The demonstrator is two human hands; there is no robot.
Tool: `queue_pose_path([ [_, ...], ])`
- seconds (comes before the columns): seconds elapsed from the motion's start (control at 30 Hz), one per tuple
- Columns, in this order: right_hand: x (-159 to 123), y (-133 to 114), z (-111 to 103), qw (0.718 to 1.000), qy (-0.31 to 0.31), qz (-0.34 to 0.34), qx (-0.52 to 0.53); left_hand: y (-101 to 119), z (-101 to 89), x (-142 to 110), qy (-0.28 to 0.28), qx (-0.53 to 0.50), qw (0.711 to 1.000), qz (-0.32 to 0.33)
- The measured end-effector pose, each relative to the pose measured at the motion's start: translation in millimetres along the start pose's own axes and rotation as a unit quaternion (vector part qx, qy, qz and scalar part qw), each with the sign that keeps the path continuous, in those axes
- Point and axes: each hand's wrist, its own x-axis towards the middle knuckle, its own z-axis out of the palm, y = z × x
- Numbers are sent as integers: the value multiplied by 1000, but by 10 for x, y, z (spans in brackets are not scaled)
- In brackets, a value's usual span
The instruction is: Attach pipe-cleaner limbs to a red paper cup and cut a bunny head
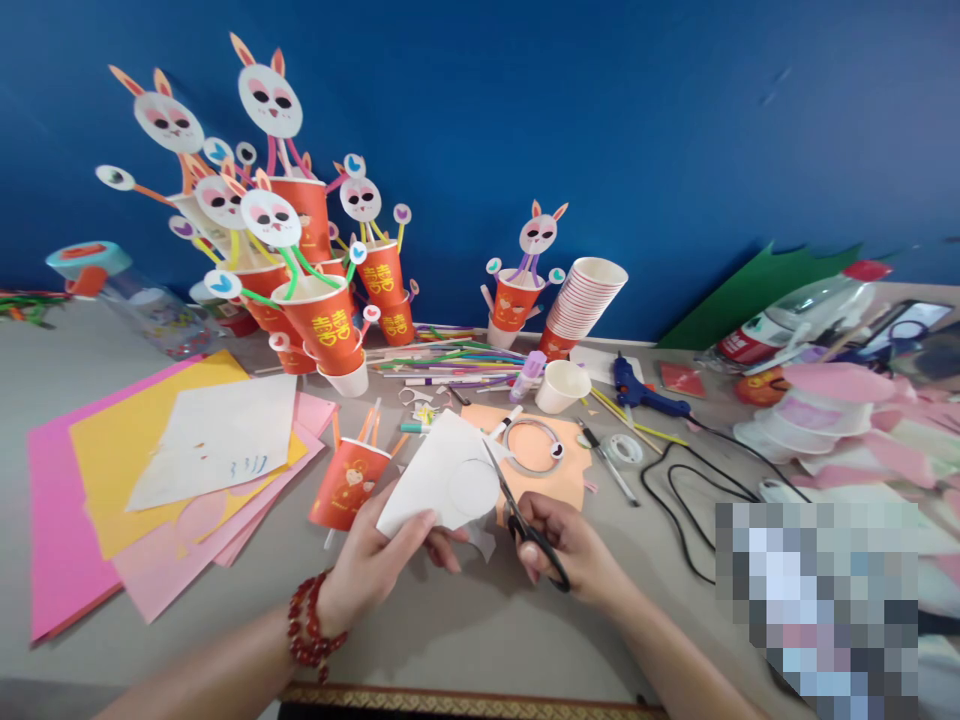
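My left hand point(401, 555) grips a piece of white paper point(431, 460), thumb on top and fingers underneath. A circle is outlined near the paper's right end. In my right hand point(559, 545) is a pair of black-handled scissors point(514, 500), its blades pointing up and left along the paper's right edge, close to the outlined circle. Whether the blades are fully closed is hard to make out. Just left of the paper, a red paper cup point(351, 485) holding straws leans at a tilt. Under the scissors' side lies an orange sheet point(574, 480) with a clear ring on it.
Rabbit-faced paper cup figures point(319, 315) stand at the back left, with another single figure point(516, 300) beside stacked cups point(589, 300). Coloured sheets point(56, 500) lie left. A blue glue gun point(637, 385), its black cord point(675, 540) and a bottle point(795, 310) are right.
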Motion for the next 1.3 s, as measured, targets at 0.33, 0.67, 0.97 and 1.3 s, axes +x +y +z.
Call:
queue_pose_path([
  [0.33, 4, 7, -26, 1000, 10, 7, -18, -6, -20, -2, -4, -4, 1000, -3],
  [0.67, -12, 1, -67, 1000, -14, 7, -20, -64, -32, -21, 2, -33, 999, -16],
  [0.97, -31, -82, -99, 998, -60, 24, -14, -154, -98, -20, -38, -14, 998, -46],
  [1.3, -42, -141, -130, 996, -69, 53, -21, -88, -126, 34, -38, 17, 998, -53],
])
